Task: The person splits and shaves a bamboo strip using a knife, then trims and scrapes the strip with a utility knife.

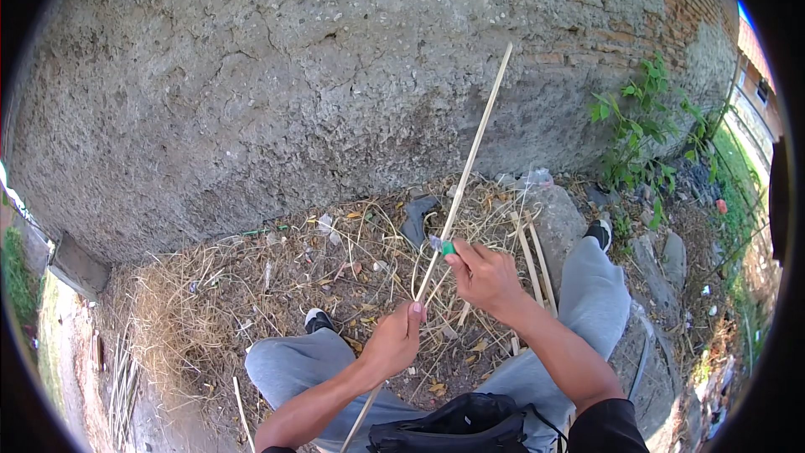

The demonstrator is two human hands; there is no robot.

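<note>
A long, pale wooden strip (478,151), possibly bamboo, slants from my lap up across the face of the wall. My left hand (392,340) is closed round its lower part, the thumb lying along it. Farther up, my right hand (488,278) grips a small green-handled tool (448,247). The tool's greyish head meets the strip, but its exact kind is too small to make out. A thin curl of shaving seems to hang beside the strip between my hands.
A rough, crumbling wall (335,101) rises just ahead. Dry shavings (184,294) litter the ground. More pale strips (534,264) lie near my right leg, and others (124,382) at far left. A black bag (453,432) rests at my lap; a green plant (641,126) grows at right.
</note>
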